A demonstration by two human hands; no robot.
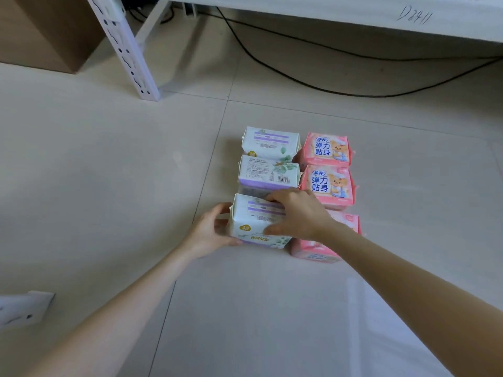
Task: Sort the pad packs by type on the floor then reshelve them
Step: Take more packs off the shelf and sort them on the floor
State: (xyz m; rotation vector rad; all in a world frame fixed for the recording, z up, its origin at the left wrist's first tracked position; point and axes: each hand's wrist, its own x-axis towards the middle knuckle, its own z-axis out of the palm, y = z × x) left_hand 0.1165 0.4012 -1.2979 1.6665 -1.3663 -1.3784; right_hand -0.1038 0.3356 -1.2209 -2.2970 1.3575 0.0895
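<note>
— How many packs?
— Three white-and-purple packs (269, 142) in one column, three pink packs (328, 151) beside them, on the floor (109, 172).
— Hands?
— Left hand (209, 232) and right hand (296, 213) curl round the nearest white pack (253, 227).

A brown cardboard box (40, 31) stands on the beige tiled floor (81, 159). A thin black cable (375, 95) lies further back.

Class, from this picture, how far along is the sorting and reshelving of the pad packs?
Done: sorting looks finished, three white packs in one column beside three pink packs on the floor. In hand: the left hand and right hand grip the nearest white pack. Left: reshelving; all six packs are on the floor, none visible on the shelf.
</note>
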